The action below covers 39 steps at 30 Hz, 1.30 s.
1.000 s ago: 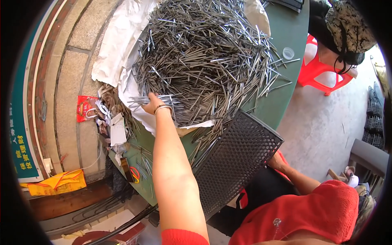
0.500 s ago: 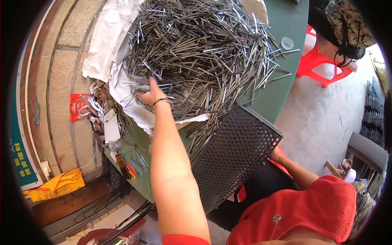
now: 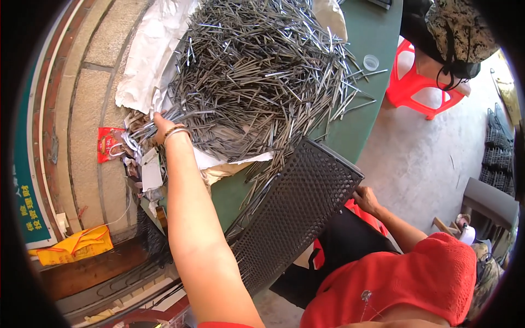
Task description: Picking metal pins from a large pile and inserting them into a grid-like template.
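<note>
Left grip (image 3: 163, 130) looks closed round a bundle of thin metal strips (image 3: 145, 131), ends poking out either side of it, though its fingers are partly hidden from me. Over the last second I have swung it leftward, so the bundle now hangs by the white sheet (image 3: 149, 65), over the heaped rags (image 3: 133, 152). For the work, I judge that this parts one handful from the big pile (image 3: 251, 76), which lies on the sheet on my green counter (image 3: 374, 38). Right grip (image 3: 366, 199) is at the corner of the tilted black perforated crate (image 3: 301, 202); whether it pinches the rim, I cannot tell.
</note>
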Available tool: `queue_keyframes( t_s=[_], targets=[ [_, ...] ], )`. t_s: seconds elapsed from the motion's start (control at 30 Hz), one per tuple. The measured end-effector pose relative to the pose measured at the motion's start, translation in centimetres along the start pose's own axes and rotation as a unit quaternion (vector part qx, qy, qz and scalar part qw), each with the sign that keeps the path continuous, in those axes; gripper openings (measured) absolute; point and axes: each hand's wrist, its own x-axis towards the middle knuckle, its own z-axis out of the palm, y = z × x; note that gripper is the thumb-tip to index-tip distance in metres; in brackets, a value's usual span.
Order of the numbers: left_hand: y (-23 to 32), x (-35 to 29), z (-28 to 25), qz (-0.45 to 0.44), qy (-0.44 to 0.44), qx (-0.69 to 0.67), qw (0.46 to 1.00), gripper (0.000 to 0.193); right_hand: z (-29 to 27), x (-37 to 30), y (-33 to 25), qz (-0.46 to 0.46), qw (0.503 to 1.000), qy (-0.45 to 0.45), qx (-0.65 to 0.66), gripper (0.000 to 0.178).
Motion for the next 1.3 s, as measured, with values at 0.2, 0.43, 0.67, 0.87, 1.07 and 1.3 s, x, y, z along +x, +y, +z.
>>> queue_keyframes(
  t_s=[0.2, 0.43, 0.67, 0.87, 1.07, 1.3],
  targets=[
    [3.8, 4.9, -1.4, -0.071, -0.222, -0.206, 0.95, 0.027, -4.1, -1.4, -4.8, -0.064, 0.997, -0.028, 0.019, 0.034],
    [5.6, 0.7, -2.4, -0.046, -0.222, -0.205, 0.952, 0.029, -9.2, -3.8, -23.9, -0.45, 0.89, 0.07, 0.004, 0.016],
    [5.9, -9.1, -3.1, -0.038, -0.207, -0.149, 0.966, 0.035, 2.8, 3.6, -40.8, -0.537, 0.831, 0.112, 0.098, 0.058],
    [7.1, -11.1, -5.0, 0.0, -0.126, -0.164, 0.978, 0.032, 7.1, 6.9, -42.5, -0.524, 0.826, 0.155, 0.141, 0.028],
    [7.5, -10.0, -5.6, -0.034, -0.061, -0.171, 0.983, 0.026, 4.0, 9.4, -40.9, -0.378, 0.886, 0.121, 0.241, 0.02],
    [5.1, -8.3, -5.0, -0.173, -0.25, -0.23, 0.925, 0.027, 1.2, 16.0, -38.0, -0.299, 0.951, -0.072, 0.02, 0.026]
  ],
)
